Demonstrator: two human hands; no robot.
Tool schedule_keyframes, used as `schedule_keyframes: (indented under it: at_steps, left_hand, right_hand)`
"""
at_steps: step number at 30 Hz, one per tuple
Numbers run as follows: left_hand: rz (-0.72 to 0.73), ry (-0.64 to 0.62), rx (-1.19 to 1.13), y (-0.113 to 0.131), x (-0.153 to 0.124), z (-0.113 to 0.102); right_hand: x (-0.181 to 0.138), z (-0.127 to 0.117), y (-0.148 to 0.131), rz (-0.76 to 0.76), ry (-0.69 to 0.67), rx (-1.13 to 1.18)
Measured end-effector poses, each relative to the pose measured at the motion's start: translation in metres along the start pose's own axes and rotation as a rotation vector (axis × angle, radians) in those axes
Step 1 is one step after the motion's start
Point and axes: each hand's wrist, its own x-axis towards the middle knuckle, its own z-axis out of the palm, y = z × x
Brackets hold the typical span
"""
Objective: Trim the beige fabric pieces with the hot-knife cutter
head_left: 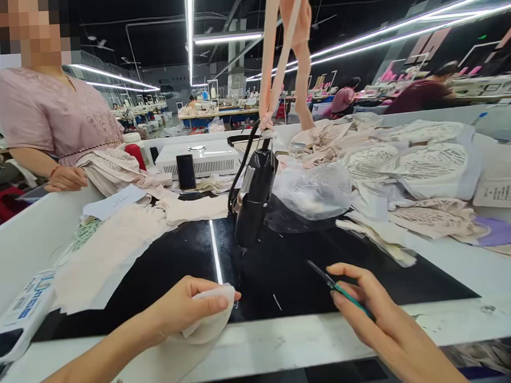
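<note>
My left hand (pixel 192 306) is closed on a cream fabric piece (pixel 219 319), pinched between thumb and fingers. The fabric's lower part drapes over the white front edge of the table. In my right hand (pixel 373 308) a slim tool with a teal handle and a dark narrow tip (pixel 351 299) is gripped, its tip pointing up and left over the black table surface (pixel 281 270). Whether it is tweezers or snips, I cannot tell. Between and beyond both hands hangs a black corded device (pixel 253 206), tied up with pink fabric strips (pixel 274 59).
Stacked cream fabric panels (pixel 113 250) lie at left, near a white labelled box (pixel 28 303). Lace-patterned cups (pixel 429 162) and a clear plastic bag (pixel 313 188) fill the right. Behind stand a phone (pixel 186 172) and a white vented box (pixel 211 159). A co-worker (pixel 54 110) stands at left.
</note>
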Motion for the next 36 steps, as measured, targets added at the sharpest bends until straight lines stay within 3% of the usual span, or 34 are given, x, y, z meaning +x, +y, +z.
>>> schedule_keyframes:
  at_steps: [5, 13, 20, 36]
  left_hand:
    - [0.112, -0.024, 0.028, -0.001, 0.001, 0.003]
    - [0.221, -0.059, 0.109, -0.001, -0.003, -0.002]
    - [0.258, -0.115, 0.154, 0.001, -0.009, -0.005]
    - [0.248, -0.138, 0.154, 0.002, -0.011, -0.004]
  right_hand:
    - [-0.016, 0.016, -0.029, 0.027, -0.120, 0.079]
    - [-0.013, 0.037, -0.046, -0.207, -0.285, 0.057]
    - [-0.009, 0.049, -0.057, -0.288, -0.446, 0.101]
    - [-0.008, 0.061, -0.066, -0.273, -0.566, 0.141]
